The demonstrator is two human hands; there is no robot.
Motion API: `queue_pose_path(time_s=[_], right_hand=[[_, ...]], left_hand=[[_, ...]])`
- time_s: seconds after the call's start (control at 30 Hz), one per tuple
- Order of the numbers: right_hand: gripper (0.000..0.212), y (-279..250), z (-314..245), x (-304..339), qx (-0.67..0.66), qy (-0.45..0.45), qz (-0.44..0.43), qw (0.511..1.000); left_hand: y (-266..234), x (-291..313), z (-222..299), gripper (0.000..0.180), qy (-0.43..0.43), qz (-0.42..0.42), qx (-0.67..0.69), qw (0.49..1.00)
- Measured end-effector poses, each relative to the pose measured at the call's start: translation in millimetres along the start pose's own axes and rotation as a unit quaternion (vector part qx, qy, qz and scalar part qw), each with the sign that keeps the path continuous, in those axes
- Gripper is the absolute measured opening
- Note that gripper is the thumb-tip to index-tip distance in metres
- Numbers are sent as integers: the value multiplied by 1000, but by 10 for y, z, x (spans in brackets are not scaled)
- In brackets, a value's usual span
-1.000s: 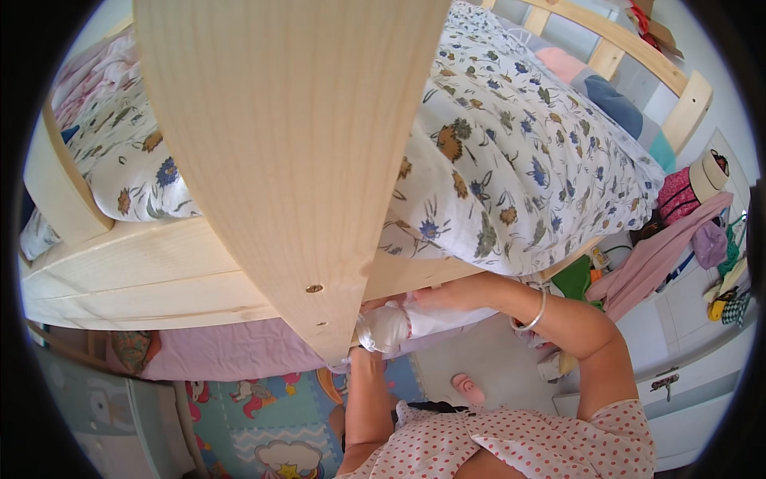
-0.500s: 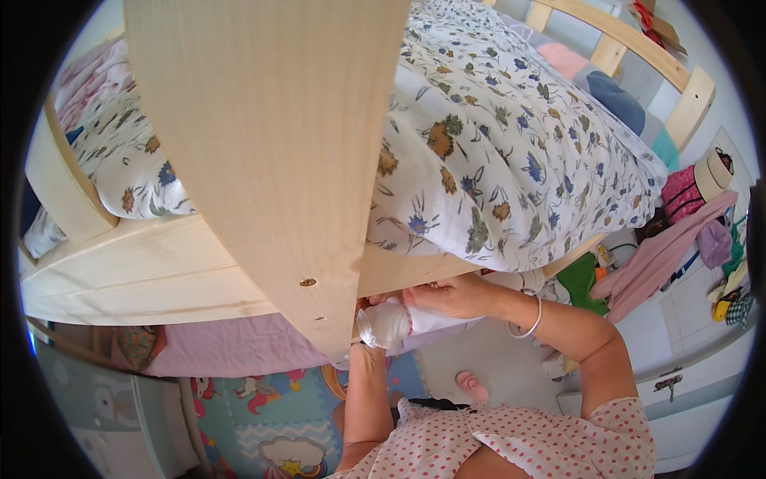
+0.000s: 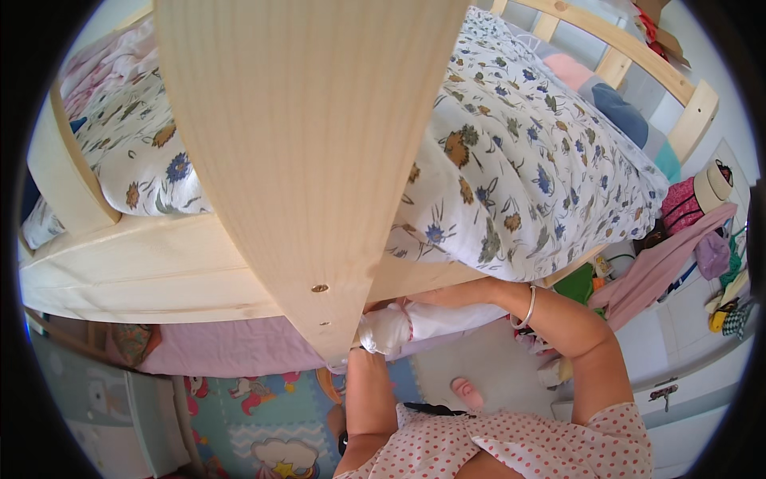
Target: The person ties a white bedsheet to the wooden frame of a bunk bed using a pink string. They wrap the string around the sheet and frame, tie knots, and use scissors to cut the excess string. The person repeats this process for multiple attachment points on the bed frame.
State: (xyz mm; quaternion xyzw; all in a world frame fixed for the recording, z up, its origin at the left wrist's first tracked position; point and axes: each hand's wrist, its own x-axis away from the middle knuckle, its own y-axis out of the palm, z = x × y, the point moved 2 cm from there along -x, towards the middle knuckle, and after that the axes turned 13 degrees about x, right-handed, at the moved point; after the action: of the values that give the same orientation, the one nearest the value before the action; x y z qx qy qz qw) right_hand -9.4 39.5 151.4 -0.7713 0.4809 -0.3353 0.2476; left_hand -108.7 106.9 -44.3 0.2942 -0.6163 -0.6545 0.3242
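A white cloth with a thin red-patterned trim (image 3: pixel 395 329) hangs bunched below the bed's wooden rail, just right of the thick post (image 3: pixel 295 152). My left forearm (image 3: pixel 369 391) rises to it from below; the cloth and post hide most of that hand, fingers included. My right hand (image 3: pixel 463 294), with a pale bangle (image 3: pixel 524 307) on its wrist, reaches left along the cloth's upper side under the rail. Its fingertips are out of sight, so whether they grip the cloth cannot be made out.
Above, a floral quilt (image 3: pixel 542 152) covers the upper bunk. A pink sheet (image 3: pixel 231 343) lies on the lower bunk. Beneath are a patterned play mat (image 3: pixel 263 423) and a pink slipper (image 3: pixel 467 393). Clothes and bags (image 3: pixel 662 247) hang at the right, near a white door (image 3: pixel 686 399).
The view has shifted, and the post stands farther right. My right hand has slid further under the rail, its fingers now less visible. More of the white cloth shows to the right.
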Motion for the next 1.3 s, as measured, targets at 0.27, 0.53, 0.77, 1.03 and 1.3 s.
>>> queue_pose_path(time_s=[0.27, 0.53, 0.77, 1.03, 1.3], right_hand=[[28, 18, 96, -4, 15, -18, -33, 999], [27, 63, 111, -43, 9, -38, 10, 999], [26, 94, 153, -4, 2, -36, 40, 999], [25, 139, 177, -91, 3, -58, 47, 997], [24, 141, 224, -35, 17, -54, 66, 996]], left_hand=[[-30, 86, -159, 29, -7, 17, -286, 958], [-72, 36, 39, 27, -2, -29, -118, 993], [-85, 7, -23, 25, -13, -29, -101, 994], [-115, 5, 79, 23, 4, -24, -104, 994], [-118, 16, -8, 21, -4, -29, -97, 995]])
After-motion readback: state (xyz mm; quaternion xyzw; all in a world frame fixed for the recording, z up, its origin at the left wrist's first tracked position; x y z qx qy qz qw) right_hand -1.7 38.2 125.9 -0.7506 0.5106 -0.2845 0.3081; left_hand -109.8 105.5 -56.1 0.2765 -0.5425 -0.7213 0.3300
